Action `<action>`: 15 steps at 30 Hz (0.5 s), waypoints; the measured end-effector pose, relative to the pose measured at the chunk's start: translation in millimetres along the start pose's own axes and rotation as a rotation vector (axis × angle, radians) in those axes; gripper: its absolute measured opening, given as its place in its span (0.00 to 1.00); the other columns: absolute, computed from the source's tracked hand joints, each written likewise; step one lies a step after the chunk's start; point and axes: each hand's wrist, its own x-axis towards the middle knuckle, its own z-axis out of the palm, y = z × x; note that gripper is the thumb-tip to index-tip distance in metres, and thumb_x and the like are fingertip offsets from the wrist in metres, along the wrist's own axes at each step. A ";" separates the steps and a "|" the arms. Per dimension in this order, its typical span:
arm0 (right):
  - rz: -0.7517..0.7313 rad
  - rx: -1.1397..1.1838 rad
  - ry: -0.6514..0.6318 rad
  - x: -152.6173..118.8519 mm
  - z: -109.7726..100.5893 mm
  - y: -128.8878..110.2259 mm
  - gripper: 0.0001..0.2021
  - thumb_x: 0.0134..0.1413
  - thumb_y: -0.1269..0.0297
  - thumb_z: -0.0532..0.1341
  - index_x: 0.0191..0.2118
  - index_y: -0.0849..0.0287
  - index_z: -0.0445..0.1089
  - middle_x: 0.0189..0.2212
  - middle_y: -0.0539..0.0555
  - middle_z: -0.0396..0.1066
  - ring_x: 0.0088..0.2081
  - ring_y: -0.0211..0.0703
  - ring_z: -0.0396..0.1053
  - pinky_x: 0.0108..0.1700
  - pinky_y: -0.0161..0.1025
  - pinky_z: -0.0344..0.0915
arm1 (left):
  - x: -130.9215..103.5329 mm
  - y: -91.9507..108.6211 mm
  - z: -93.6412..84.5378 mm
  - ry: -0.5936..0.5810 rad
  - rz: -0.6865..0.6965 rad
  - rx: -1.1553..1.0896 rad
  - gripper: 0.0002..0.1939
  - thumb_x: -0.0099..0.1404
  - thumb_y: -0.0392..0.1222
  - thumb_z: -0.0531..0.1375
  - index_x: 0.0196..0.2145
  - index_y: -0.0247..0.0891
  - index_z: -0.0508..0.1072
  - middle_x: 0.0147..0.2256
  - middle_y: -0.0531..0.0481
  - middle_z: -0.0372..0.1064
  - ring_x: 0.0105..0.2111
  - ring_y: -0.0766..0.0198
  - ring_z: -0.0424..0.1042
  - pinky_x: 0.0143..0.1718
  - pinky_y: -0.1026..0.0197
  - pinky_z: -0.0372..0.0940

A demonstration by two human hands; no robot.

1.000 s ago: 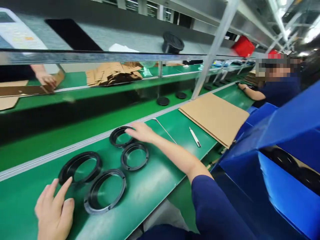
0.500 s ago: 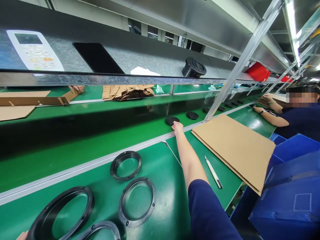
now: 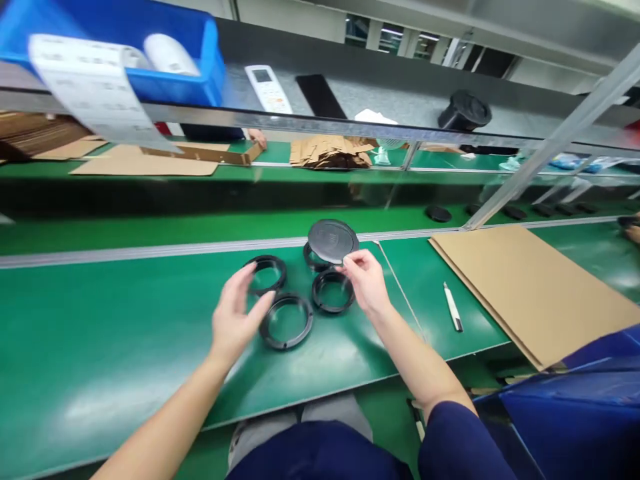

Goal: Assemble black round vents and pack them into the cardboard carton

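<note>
My right hand (image 3: 364,277) pinches the near edge of a round black lid (image 3: 333,241), tilted above a black ring (image 3: 313,259) that it partly covers. My left hand (image 3: 239,308) is slightly blurred, fingers spread, beside the left black ring (image 3: 284,275); whether it touches the ring I cannot tell. Two more black rings lie flat on the green table (image 3: 125,347): the nearest ring (image 3: 287,345) and the right ring (image 3: 333,311).
A white cutter (image 3: 453,307) and stacked cardboard (image 3: 535,287) lie to the right. Black discs (image 3: 439,213) rest on the green belt. Above is a shelf with a blue bin (image 3: 175,85); a slanted metal post (image 3: 555,147) stands right. Another person's hand (image 3: 258,138) shows behind.
The view has swung left. My right hand has come back from the belt with the black lid. My left hand, barely visible earlier, now shows open among the rings.
</note>
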 end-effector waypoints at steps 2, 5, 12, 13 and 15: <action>0.073 0.038 -0.115 -51.8 21.7 6.8 0.17 0.46 0.55 0.76 0.33 0.56 0.71 0.29 0.48 0.72 0.33 0.40 0.75 0.43 0.41 0.77 | -9.3 22.7 16.8 -0.150 -0.165 -0.448 0.47 0.53 0.45 0.74 0.67 0.51 0.60 0.69 0.44 0.56 0.68 0.49 0.56 0.67 0.48 0.57; 0.287 0.113 -0.359 -109.8 41.8 10.3 0.17 0.50 0.55 0.75 0.40 0.55 0.72 0.35 0.50 0.76 0.37 0.42 0.77 0.44 0.41 0.78 | -20.5 37.5 27.8 -0.287 -0.531 -0.884 0.49 0.52 0.47 0.74 0.68 0.48 0.58 0.63 0.40 0.65 0.63 0.44 0.65 0.64 0.44 0.62; -0.091 -0.409 -0.596 -118.3 23.3 -28.0 0.13 0.69 0.53 0.60 0.50 0.51 0.77 0.39 0.56 0.75 0.38 0.45 0.75 0.32 0.40 0.74 | -36.0 31.9 14.1 -0.392 -0.797 -1.319 0.34 0.67 0.59 0.58 0.64 0.36 0.64 0.55 0.35 0.73 0.56 0.38 0.72 0.58 0.31 0.65; -0.270 -0.547 -0.491 -111.2 18.5 -29.8 0.14 0.69 0.52 0.59 0.49 0.50 0.79 0.43 0.58 0.73 0.45 0.48 0.73 0.41 0.44 0.75 | -39.8 32.5 13.2 -0.413 -0.818 -1.324 0.34 0.68 0.59 0.57 0.65 0.38 0.63 0.56 0.36 0.72 0.56 0.39 0.72 0.58 0.30 0.64; -0.507 -0.794 -0.387 -99.1 10.6 -26.3 0.17 0.70 0.50 0.57 0.50 0.49 0.80 0.51 0.59 0.69 0.55 0.54 0.65 0.57 0.54 0.68 | -48.3 35.2 13.0 -0.453 -0.838 -1.340 0.34 0.69 0.59 0.57 0.67 0.43 0.61 0.58 0.39 0.71 0.55 0.40 0.73 0.57 0.28 0.64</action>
